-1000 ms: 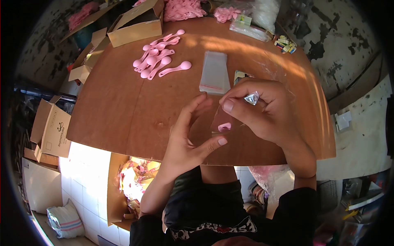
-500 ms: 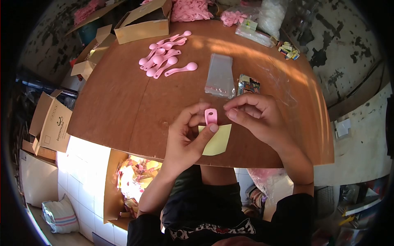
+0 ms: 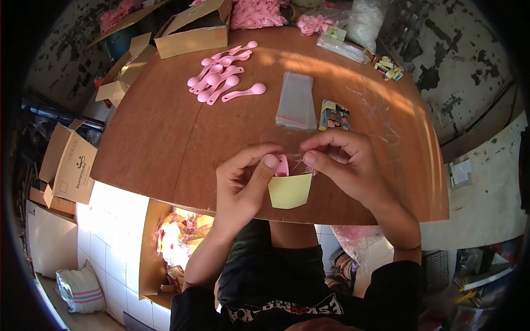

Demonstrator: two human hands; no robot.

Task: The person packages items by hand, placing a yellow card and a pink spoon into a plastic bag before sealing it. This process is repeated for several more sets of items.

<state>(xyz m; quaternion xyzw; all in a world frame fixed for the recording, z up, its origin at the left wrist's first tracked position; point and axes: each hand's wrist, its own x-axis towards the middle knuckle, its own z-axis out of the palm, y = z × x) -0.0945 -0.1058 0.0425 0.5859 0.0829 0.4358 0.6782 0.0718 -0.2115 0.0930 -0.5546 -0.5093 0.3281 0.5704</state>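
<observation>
My left hand point(image 3: 243, 179) pinches the top of a clear plastic bag, thumb in front, at the near side of the table. Inside it are a pink spoon point(image 3: 282, 166), of which only the handle end shows, and a yellow card point(image 3: 290, 191). At the bag's upper right, thumb and forefinger of my right hand point(image 3: 345, 168) close on the crinkled clear film point(image 3: 310, 168). Just beyond my hands lie a stack of flat clear bags point(image 3: 296, 99) and a small pile of printed cards point(image 3: 334, 116). Several pink spoons point(image 3: 221, 80) are heaped further back.
Cardboard boxes point(image 3: 193, 33) stand at the back left, near a bag of pink pieces point(image 3: 256, 14). Small yellow-and-white packets point(image 3: 389, 69) lie at the back right. Below the table's front edge, an open carton point(image 3: 152, 254) holds yellow and pink pieces.
My left thumb has shifted up and left along the bag's top. The right fingers now pinch the film, and less of the pink handle shows.
</observation>
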